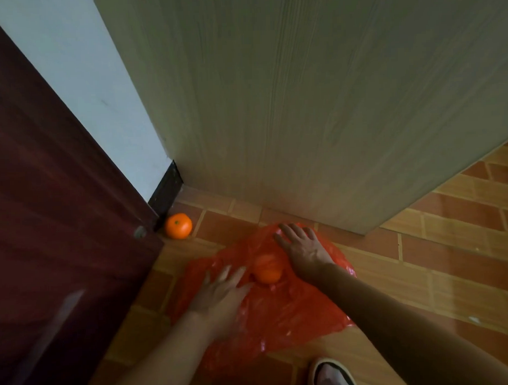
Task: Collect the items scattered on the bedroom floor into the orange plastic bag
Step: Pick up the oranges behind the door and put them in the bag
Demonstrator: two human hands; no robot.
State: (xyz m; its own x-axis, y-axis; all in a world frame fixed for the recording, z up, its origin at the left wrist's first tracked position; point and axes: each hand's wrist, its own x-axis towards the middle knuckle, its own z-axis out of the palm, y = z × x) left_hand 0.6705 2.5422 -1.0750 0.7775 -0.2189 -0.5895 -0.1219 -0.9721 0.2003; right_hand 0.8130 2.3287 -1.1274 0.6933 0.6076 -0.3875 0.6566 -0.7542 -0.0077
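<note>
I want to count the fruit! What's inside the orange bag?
One orange shows through the orange plastic bag. Anything under the hands or folds stays hidden.

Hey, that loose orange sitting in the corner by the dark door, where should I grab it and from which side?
Take the loose orange from above and from its right, open-floor side, fingers curled over its round top. The dark door and the black skirting crowd its left and back, so there is probably no finger room there. The left hand looks nearer; both hands now lie flat on the orange bag.

Orange (178,225) wedged beside door (60,213).
</note>
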